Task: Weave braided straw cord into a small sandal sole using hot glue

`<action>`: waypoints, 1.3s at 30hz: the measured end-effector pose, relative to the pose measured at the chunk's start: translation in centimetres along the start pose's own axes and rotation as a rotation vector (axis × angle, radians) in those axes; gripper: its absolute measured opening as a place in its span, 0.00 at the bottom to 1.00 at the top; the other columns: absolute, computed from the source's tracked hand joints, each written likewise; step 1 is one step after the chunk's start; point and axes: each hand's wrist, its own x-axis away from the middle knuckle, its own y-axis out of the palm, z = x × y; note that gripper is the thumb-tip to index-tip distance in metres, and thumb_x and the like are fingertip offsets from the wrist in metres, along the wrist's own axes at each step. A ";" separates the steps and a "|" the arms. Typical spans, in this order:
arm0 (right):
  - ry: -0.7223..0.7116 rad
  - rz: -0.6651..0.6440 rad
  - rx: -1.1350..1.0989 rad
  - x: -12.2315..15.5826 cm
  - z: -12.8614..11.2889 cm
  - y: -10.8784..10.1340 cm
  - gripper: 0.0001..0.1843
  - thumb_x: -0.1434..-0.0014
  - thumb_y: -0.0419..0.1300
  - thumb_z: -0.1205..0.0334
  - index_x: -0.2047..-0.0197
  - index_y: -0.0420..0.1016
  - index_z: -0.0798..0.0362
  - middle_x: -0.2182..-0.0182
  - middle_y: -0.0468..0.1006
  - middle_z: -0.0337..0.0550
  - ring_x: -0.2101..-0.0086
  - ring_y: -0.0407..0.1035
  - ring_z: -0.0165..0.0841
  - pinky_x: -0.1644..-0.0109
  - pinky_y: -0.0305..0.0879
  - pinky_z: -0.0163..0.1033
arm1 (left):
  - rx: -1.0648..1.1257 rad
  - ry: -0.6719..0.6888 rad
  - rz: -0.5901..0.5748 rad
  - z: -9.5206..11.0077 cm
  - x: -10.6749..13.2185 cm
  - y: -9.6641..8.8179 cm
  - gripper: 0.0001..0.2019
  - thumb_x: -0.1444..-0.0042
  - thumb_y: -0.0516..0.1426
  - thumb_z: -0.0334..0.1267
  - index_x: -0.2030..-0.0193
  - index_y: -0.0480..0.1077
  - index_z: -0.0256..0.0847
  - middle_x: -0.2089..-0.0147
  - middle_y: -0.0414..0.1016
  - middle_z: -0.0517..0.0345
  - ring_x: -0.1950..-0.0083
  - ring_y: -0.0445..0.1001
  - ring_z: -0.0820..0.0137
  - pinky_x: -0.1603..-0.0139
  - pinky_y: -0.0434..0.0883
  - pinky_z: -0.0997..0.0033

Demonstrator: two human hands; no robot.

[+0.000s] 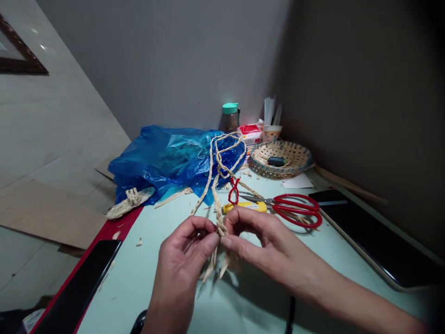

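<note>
Both hands meet over the table around a pale straw braid (217,204). My left hand (189,253) pinches the braid's near end from the left, thumb against fingers. From the right, my right hand (260,236) pinches the same spot, its thumb tip close to the left thumb. Loose strand ends hang below the fingertips. Beyond the hands, the finished-looking plait loops back over a blue plastic bag (167,153). Just past the right hand lie a yellow-handled tool (252,207), a red twisted cord (234,191) and red-handled scissors (295,211).
A woven basket (295,167) holding a dark spool-like item (276,161) stands at the back right. Near it are a paper cup (272,133) and a green-lidded jar (230,118). A tablet-like device (375,236) lies right, a black phone-like slab (81,287) left, a woven straw piece (130,203) by the bag.
</note>
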 end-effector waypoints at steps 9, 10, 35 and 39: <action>0.009 -0.018 0.183 -0.1 0.2 0.1 0.08 0.37 0.59 0.64 0.69 0.68 0.53 0.74 0.72 0.33 0.73 0.65 0.28 0.69 0.59 0.33 | 0.124 -0.146 -0.130 0.1 0.5 0.3 0.07 0.40 0.62 0.40 0.61 0.71 0.39 0.73 0.63 0.66 0.77 0.51 0.80 0.76 0.55 0.80; 0.010 -0.011 0.185 -0.1 0.1 0.1 0.08 0.37 0.60 0.64 0.69 0.69 0.53 0.74 0.72 0.33 0.73 0.65 0.28 0.69 0.59 0.33 | 0.110 -0.136 -0.123 0.1 0.5 0.3 0.08 0.39 0.62 0.41 0.60 0.71 0.39 0.72 0.63 0.66 0.76 0.50 0.80 0.77 0.53 0.80; -0.963 0.203 1.007 1.2 1.8 3.3 0.12 0.36 0.51 0.76 0.65 0.76 0.64 0.70 0.76 0.52 0.68 0.64 0.40 0.58 0.60 0.50 | 0.197 -0.138 0.146 -0.5 0.4 0.5 0.12 0.55 0.72 0.40 0.69 0.76 0.39 0.75 0.72 0.63 0.75 0.66 0.78 0.73 0.65 0.83; -0.670 0.220 0.697 1.2 0.7 2.0 0.08 0.32 0.57 0.64 0.56 0.74 0.61 0.63 0.75 0.48 0.63 0.66 0.38 0.57 0.62 0.45 | 0.154 -0.066 0.103 -0.5 0.5 0.3 0.11 0.49 0.69 0.42 0.66 0.76 0.38 0.72 0.74 0.61 0.71 0.70 0.76 0.70 0.67 0.82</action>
